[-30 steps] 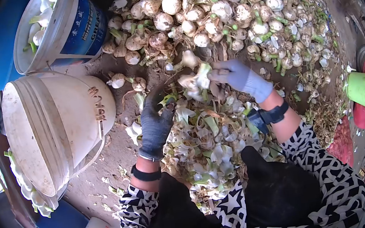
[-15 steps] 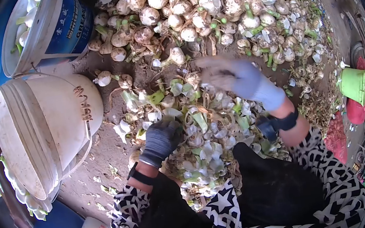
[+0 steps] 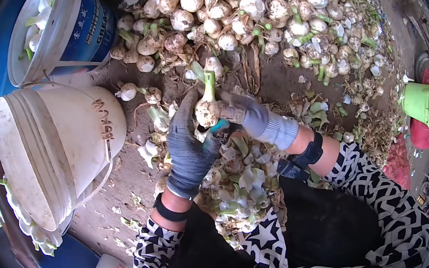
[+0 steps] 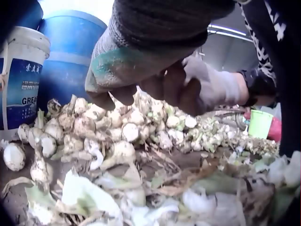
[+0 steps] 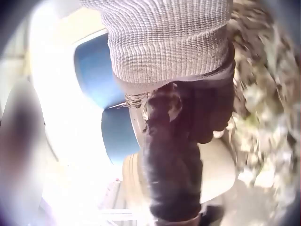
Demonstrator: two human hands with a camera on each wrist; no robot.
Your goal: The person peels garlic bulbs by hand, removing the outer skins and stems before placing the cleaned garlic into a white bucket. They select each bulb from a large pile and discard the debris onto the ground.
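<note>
In the head view a garlic bulb (image 3: 206, 113) stands upright between the two hands, its green-white stem pointing away from the person. My left hand (image 3: 187, 154), in a dark grey knit glove with a teal patch, holds the bulb from the left and below. From the right, my right hand (image 3: 256, 117), in a pale glove, grips the bulb's side with curled fingers. Another garlic bulb (image 3: 214, 66) lies on the ground just beyond. The left wrist view shows the left glove (image 4: 136, 52) close up, hiding the bulb.
Peeled skins (image 3: 247, 178) pile up below the hands. Beyond lies a large heap of unpeeled garlic (image 3: 254, 6). A white bucket (image 3: 88, 118) stands left, behind it a blue-labelled bucket (image 3: 84, 32) containing white garlic. At right sits a green pot (image 3: 419, 104).
The blurred garlic between the hands a second ago is gone from them. The left hand dropped to the skins, then rose; the right reached forward, and both hands now hold another bulb.
</note>
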